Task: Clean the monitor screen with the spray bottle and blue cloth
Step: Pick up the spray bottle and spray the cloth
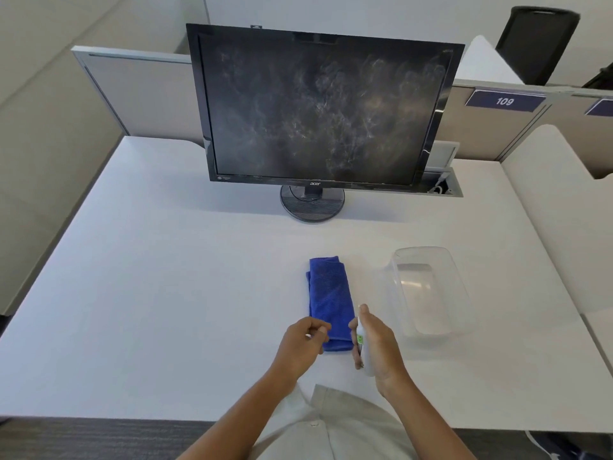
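Monitor: upper centre, upright on white desk, screen smeared.
Blue cloth: folded, lower centre.
Left hand: fingers curled, pinching cloth's near edge.
Right hand: wrapped round white spray bottle.
Clear tub: right of cloth.

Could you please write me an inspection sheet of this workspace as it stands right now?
Surface: white desk, dry as far as can be seen.
Job's things: monitor upright on its round stand, screen covered in smears; blue cloth folded, flat on the desk; spray bottle in the right hand.
Clutter: clear plastic tub to the right of the cloth, apparently empty.
Grippers: left hand pinching the cloth's near edge; right hand wrapped around the bottle.
Cables: some in the open desk cable tray behind the monitor.
Surroundings: cubicle partitions, label reading 109, black chair.
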`<state>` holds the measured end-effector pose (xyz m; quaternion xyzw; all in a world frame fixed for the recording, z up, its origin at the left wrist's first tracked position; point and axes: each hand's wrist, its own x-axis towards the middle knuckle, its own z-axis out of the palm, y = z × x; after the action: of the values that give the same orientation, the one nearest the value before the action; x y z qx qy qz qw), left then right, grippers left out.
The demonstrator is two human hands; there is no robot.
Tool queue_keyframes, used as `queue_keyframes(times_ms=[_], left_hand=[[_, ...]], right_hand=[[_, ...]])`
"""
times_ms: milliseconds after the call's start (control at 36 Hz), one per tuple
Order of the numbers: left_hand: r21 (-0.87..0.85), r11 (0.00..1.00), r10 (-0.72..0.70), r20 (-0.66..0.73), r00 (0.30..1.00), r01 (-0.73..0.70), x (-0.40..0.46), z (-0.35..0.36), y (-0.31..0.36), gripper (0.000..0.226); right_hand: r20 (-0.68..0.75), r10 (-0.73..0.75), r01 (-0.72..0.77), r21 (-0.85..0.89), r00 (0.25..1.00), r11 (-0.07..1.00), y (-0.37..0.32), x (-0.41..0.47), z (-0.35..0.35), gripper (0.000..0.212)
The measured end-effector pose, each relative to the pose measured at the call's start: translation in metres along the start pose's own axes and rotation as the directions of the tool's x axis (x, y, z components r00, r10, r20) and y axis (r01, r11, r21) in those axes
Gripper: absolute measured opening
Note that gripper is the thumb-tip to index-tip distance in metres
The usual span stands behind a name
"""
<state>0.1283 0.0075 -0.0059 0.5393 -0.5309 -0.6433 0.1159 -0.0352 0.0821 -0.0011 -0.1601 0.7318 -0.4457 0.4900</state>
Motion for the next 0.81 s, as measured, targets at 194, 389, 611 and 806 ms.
queue_keyframes(times_ms=[194, 389, 611, 806], left_hand=[[0.078, 0.989, 0.105, 0.195, 0.975, -0.122, -0.003, 0.032, 0.018, 0.022], [0.156, 0.97, 0.146, 0.252, 0.957, -0.189, 0.004, 0.06, 0.033, 0.032], [0.244, 0.939, 0.178, 0.261, 0.949, -0.244, 0.012, 0.082, 0.04, 0.03], [0.287, 0.926, 0.166, 0.268, 0.949, -0.244, 0.017, 0.089, 0.04, 0.031]], right_hand=[[0.02, -0.228, 0.227, -0.208, 0.973, 0.951, 0.011, 0.0, -0.024, 0.011], [-0.065, -0.481, 0.423, -0.383, 0.874, 0.821, 0.013, 0.003, -0.048, 0.013], [-0.132, -0.57, 0.449, -0.484, 0.811, 0.751, 0.021, 0.019, -0.068, 0.018], [-0.117, -0.556, 0.442, -0.484, 0.823, 0.756, 0.021, 0.022, -0.07, 0.016]])
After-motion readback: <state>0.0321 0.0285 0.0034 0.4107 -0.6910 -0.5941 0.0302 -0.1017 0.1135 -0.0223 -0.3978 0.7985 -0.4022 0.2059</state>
